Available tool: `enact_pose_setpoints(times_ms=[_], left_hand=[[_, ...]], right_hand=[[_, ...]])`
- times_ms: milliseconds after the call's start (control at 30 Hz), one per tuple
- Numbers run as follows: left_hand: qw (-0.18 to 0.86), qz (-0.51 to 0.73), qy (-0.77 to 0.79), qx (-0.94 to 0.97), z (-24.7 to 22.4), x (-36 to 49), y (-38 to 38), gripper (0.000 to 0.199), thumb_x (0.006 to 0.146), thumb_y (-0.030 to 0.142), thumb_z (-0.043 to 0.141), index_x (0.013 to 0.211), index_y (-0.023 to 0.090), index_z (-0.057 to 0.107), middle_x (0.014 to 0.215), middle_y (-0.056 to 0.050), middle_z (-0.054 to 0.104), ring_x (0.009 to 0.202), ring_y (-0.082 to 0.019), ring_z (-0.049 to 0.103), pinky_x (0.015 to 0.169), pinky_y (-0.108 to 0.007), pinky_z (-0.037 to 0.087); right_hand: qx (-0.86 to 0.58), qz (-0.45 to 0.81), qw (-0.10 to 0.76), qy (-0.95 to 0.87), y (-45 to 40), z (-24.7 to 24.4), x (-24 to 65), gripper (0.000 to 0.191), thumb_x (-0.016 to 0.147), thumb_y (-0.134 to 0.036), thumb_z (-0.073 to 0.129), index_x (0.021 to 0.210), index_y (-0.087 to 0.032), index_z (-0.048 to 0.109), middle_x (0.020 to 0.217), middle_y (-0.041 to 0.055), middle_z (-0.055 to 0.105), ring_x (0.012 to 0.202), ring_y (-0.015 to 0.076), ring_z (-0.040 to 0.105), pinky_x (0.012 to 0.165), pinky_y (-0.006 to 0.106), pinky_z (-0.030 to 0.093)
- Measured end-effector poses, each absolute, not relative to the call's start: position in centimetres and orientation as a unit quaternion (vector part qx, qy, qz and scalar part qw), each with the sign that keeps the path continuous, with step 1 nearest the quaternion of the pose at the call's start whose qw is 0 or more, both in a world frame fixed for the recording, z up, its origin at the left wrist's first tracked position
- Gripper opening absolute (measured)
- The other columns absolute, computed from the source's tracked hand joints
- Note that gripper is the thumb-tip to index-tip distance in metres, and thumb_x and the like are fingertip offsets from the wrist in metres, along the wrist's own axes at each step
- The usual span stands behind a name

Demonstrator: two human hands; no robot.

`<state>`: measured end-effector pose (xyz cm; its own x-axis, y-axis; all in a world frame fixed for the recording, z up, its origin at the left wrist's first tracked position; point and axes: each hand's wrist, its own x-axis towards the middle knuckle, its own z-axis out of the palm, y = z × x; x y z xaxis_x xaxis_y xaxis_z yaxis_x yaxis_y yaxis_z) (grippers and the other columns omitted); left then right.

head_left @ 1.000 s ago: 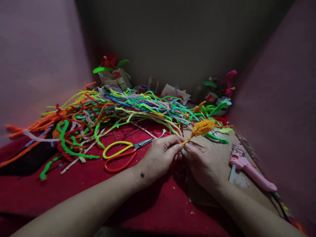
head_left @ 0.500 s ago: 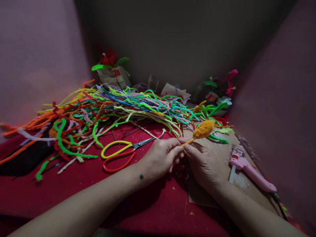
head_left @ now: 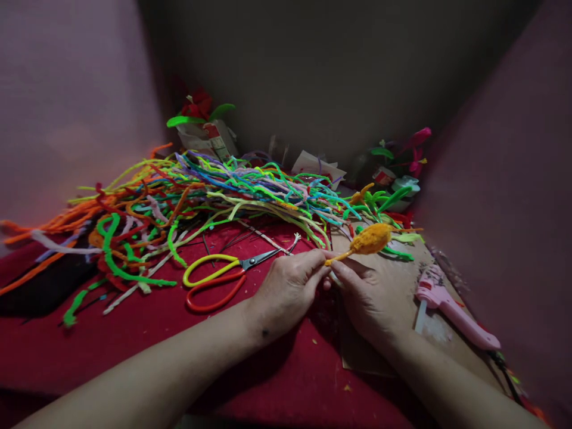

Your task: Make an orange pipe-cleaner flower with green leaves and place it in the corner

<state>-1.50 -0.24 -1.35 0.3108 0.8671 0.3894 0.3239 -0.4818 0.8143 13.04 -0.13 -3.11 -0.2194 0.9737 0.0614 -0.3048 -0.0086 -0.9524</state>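
orange fuzzy bud (head_left: 372, 238) on a thin stem (head_left: 342, 256), held up to the right of the scissors (head_left: 251, 262). 2 bare hands meet at the stem's lower end. left hand (head_left: 286, 286), just to the right of the scissors' handles: thumb and forefinger pinch the stem near its tip. right hand (head_left: 370, 301), farther to the right of the scissors: fingertips lie against the stem just past that pinch; from where i stand, i cannot tell whether its thumb presses as well. key relation: bud and stem share 1 long axis, slanting upward from the left hand's pinch and away from the scissors, so that the bud stands free beyond the grip, above the right hand and nearer to it than to the left. the scissors rest on red cloth (head_left: 286, 381), blade tips just beside the left hand. a heap of coloured pipe cleaners (head_left: 254, 185) spreads beyond the scissors; a sheet of cardboard (head_left: 406, 277) lies to their right, bearing a pink glue gun (head_left: 460, 313) well apart from them.
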Motion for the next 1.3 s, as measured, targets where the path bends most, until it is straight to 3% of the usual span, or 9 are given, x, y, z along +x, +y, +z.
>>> enact_pose_setpoints(times_ms=[167,267,367,567,700,900,1033,1167,1300], left_hand=[[0.367,0.440,0.419,0.705,-1.1,-1.4,-0.2,0.019,0.084,0.017,0.051,0.095,0.017,0.067,0.080,-0.001,0.068,0.071,-0.010,0.060,0.068,-0.020,0.045],[0.439,0.431,0.430,0.660,-0.9,-1.4,-0.2,0.014,0.082,0.019,0.052,0.082,0.017,0.066,0.066,0.003,0.062,0.056,-0.007,0.053,0.054,-0.017,0.041],[0.541,0.404,0.428,0.601,-0.6,-1.3,-0.2,0.015,0.083,0.022,0.050,0.073,0.015,0.060,0.051,0.007,0.047,0.038,-0.004,0.039,0.037,-0.015,0.030],[0.634,0.381,0.405,0.537,0.2,-1.4,-0.1,0.016,0.082,0.019,0.050,0.068,0.012,0.056,0.049,0.006,0.051,0.030,-0.001,0.038,0.033,-0.013,0.027],[0.679,0.369,0.383,0.506,0.7,-1.6,-0.1,0.023,0.082,0.017,0.050,0.059,0.011,0.052,0.046,0.005,0.051,0.028,0.000,0.037,0.031,-0.012,0.024],[0.767,0.356,0.311,0.433,0.0,-2.1,0.3,0.021,0.083,0.025,0.053,0.065,0.013,0.054,0.047,0.006,0.051,0.026,0.000,0.029,0.028,-0.013,0.019],[0.822,0.322,0.269,0.386,-0.3,-2.4,0.5,0.014,0.083,0.024,0.053,0.074,0.014,0.056,0.051,0.007,0.051,0.026,0.000,0.024,0.026,-0.013,0.021],[0.783,0.308,0.289,0.458,-0.1,-2.3,0.4,0.024,0.087,0.028,0.046,0.069,0.014,0.054,0.044,0.007,0.045,0.025,-0.002,0.026,0.027,-0.015,0.023],[0.563,0.336,0.414,0.631,0.2,-1.8,-0.2,0.028,0.089,0.031,0.041,0.072,0.015,0.055,0.053,0.003,0.052,0.037,-0.005,0.044,0.038,-0.016,0.033]], right_hand=[[-0.332,0.637,0.512,-0.471,-0.1,-3.2,13.2,0.012,0.080,-0.024,0.060,0.083,-0.020,0.072,0.076,0.0007,0.064,0.071,0.0137,0.052,0.069,0.026,0.039],[-0.321,0.651,0.514,-0.457,0.0,-3.0,13.0,0.010,0.078,-0.021,0.061,0.080,-0.020,0.071,0.075,0.0009,0.065,0.073,0.0149,0.054,0.071,0.028,0.041],[-0.308,0.672,0.500,-0.451,0.1,-2.8,13.0,0.012,0.079,-0.019,0.059,0.079,-0.019,0.071,0.068,0.0005,0.064,0.065,0.0146,0.055,0.067,0.028,0.042],[-0.278,0.691,0.480,-0.463,0.3,-2.8,13.0,0.024,0.082,-0.019,0.053,0.099,-0.019,0.069,0.064,0.0007,0.063,0.068,0.0165,0.058,0.072,0.031,0.043],[-0.303,0.668,0.487,-0.475,0.3,-3.0,13.2,0.025,0.081,-0.023,0.057,0.103,-0.020,0.069,0.065,0.0003,0.065,0.072,0.0171,0.059,0.081,0.034,0.041],[-0.332,0.624,0.504,-0.497,0.4,-3.1,13.4,0.014,0.079,-0.025,0.062,0.089,-0.023,0.072,0.100,0.0026,0.067,0.106,0.0203,0.054,0.099,0.036,0.032],[-0.329,0.639,0.522,-0.459,0.1,-2.8,13.3,0.010,0.076,-0.024,0.065,0.082,-0.023,0.073,0.100,0.0024,0.068,0.102,0.0206,0.056,0.094,0.036,0.037],[-0.323,0.669,0.525,-0.416,-0.1,-2.5,12.9,0.014,0.075,-0.022,0.064,0.088,-0.021,0.071,0.074,0.0017,0.068,0.076,0.0177,0.061,0.078,0.034,0.045],[-0.323,0.670,0.531,-0.407,0.0,-2.6,12.8,0.014,0.075,-0.021,0.062,0.086,-0.019,0.072,0.061,-0.0006,0.063,0.058,0.0139,0.054,0.063,0.030,0.043]])
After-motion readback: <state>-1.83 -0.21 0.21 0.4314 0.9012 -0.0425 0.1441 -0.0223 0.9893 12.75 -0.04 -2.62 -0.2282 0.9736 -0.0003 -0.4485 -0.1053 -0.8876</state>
